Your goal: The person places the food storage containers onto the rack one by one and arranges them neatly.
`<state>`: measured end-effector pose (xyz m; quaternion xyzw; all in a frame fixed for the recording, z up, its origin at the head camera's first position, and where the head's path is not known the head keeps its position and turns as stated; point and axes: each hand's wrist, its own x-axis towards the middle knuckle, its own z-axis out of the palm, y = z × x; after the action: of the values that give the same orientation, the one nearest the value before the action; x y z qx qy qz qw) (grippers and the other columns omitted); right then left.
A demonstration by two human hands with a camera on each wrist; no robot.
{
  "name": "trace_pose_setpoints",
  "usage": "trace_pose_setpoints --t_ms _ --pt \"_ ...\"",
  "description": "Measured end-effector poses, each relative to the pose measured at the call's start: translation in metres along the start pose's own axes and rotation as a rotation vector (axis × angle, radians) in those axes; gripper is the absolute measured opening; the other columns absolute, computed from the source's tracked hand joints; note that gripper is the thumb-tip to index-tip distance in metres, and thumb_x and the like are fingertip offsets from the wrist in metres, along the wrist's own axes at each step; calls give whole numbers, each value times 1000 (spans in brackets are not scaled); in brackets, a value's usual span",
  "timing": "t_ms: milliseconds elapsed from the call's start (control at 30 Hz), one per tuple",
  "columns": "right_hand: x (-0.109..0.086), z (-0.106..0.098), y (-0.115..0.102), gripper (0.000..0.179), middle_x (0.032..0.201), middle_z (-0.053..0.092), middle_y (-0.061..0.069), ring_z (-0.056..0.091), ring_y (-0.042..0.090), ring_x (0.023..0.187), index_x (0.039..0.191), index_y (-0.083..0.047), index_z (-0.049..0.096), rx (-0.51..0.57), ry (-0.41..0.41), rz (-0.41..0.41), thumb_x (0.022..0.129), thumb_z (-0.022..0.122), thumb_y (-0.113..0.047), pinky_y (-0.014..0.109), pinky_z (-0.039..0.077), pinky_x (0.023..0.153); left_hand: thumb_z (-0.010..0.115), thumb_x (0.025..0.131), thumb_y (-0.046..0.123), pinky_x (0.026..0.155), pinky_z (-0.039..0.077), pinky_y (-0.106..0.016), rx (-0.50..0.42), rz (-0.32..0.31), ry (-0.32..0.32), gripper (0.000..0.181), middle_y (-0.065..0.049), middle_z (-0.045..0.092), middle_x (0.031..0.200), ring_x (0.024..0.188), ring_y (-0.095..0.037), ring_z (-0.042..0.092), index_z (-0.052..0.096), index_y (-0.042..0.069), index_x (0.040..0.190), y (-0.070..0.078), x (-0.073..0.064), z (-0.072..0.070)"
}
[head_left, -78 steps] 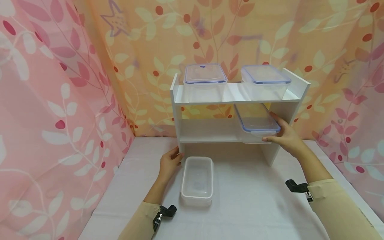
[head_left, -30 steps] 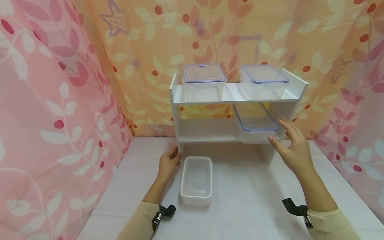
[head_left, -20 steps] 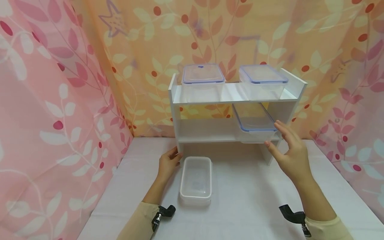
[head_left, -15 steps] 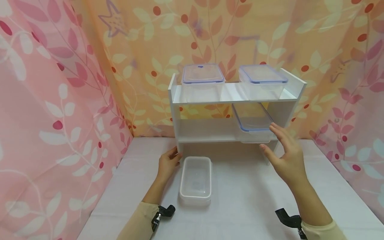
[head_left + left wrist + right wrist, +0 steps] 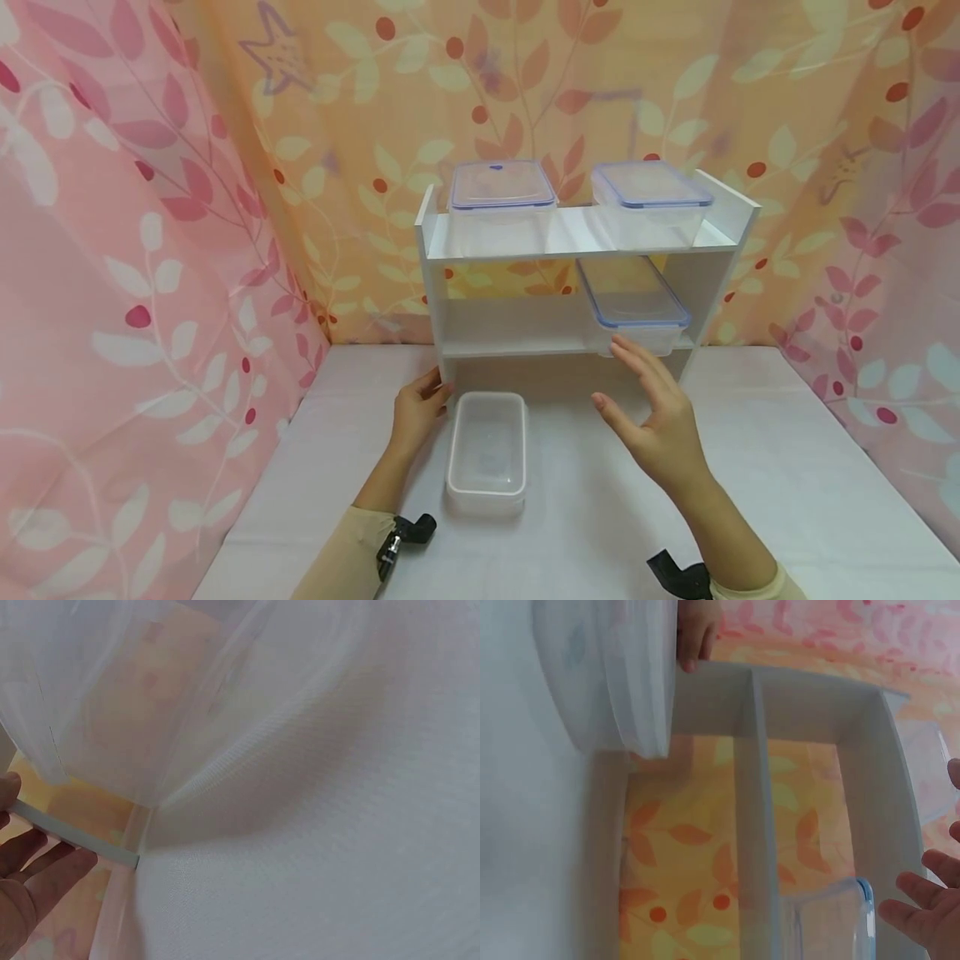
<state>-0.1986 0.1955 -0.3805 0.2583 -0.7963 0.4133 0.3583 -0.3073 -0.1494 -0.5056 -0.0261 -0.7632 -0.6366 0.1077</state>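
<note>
My left hand pinches the lower left side panel of a white two-tier shelf; in the left wrist view the thumb and fingers lie on opposite faces of the panel edge. My right hand hovers in front of the shelf, fingers spread and holding nothing. Behind its fingertips, a clear food container with a blue-rimmed lid sits at the right of the middle shelf. On the table beside my left hand stands a food container with a whitish rim.
Two more lidded food containers stand on the top shelf, one at left and one at right. A white cloth covers the table. Floral curtains hang behind and at both sides.
My right hand let go of the middle-shelf container, drew back, then moved left and down in front of the shelf. The left hand stayed on the side panel.
</note>
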Motion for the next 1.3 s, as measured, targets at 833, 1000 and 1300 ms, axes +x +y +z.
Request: trace_pose_setpoints --t_ms 833,1000,1300 --pt "-36 85 -11 75 161 40 -6 41 23 148 151 -21 50 157 -169 220 85 86 -22 53 40 117 77 94 25 78 65 -40 -5 -1 -6 56 -22 65 135 113 -32 70 59 4 143 -1 1 -1" --pt "-44 97 -9 78 163 37 -5 37 26 150 153 -22 47 207 -186 267 85 86 -25 65 36 116 77 94 27 78 65 -40 -5 3 -8 56 -17 67 134 113 -30 71 60 6 143 -1 1 0" --pt "-56 113 -3 80 164 35 -6 33 27 152 153 -25 46 241 -219 358 84 86 -33 64 34 117 77 94 23 78 65 -41 -7 -12 2 50 -14 69 132 112 -30 71 63 10 140 1 1 -1"
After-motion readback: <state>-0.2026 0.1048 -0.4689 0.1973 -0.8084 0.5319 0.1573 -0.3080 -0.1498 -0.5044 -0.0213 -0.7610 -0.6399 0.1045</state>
